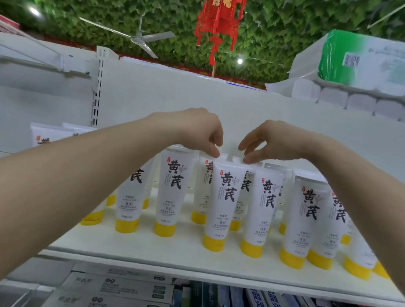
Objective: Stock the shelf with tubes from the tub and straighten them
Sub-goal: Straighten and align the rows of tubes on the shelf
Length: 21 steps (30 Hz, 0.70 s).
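Reached both hands over the white shelf [186,260]. Left hand [198,130], fingers curled down, pinched top edge of a back-row tube [203,190]. Right hand [267,142], fingers bent, touched top of the tube [243,194] beside it; firm grip not clear. Other yellow-capped tubes [223,205] stood upright in rows. Boxes [119,291] lay on lower shelf.

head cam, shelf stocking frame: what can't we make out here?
- Tub: not in the head view at all.
- Left hand and right hand: fingertips meet the tops of second-row tubes; whether they pinch or just touch is unclear.
- Left-end tubes: hidden behind the left forearm.
- Small print on the front tube: too small to read.
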Each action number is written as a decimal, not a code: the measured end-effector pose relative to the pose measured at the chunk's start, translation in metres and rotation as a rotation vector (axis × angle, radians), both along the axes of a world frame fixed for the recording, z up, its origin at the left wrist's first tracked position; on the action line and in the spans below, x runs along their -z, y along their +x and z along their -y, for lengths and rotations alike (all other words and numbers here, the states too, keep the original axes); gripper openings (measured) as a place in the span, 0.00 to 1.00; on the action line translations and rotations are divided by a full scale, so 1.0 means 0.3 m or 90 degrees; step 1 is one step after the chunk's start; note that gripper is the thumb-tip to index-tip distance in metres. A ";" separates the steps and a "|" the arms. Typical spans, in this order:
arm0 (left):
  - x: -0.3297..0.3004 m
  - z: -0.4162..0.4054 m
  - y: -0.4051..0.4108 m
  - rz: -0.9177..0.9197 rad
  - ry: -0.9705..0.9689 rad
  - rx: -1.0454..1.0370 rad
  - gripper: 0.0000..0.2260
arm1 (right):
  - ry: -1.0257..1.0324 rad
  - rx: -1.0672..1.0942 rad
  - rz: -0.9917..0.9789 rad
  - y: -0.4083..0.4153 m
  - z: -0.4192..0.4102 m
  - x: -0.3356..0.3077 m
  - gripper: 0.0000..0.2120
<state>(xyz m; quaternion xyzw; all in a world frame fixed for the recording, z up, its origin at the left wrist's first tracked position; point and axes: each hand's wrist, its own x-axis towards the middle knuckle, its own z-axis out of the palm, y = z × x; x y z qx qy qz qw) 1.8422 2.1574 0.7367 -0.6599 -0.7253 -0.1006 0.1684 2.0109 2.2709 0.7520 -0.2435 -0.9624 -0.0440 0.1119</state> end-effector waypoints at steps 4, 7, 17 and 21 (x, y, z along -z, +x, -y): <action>-0.001 -0.059 0.002 0.005 -0.055 -0.015 0.09 | 0.000 -0.011 0.065 -0.037 -0.033 0.003 0.09; 0.009 -0.084 0.004 -0.020 -0.063 -0.025 0.05 | 0.020 -0.022 0.073 -0.058 -0.043 0.012 0.07; 0.014 -0.099 -0.002 -0.012 -0.041 -0.036 0.06 | 0.039 -0.039 0.045 -0.097 -0.075 0.027 0.05; 0.016 -0.095 -0.001 -0.008 -0.032 -0.040 0.07 | 0.036 -0.031 0.054 -0.105 -0.080 0.028 0.06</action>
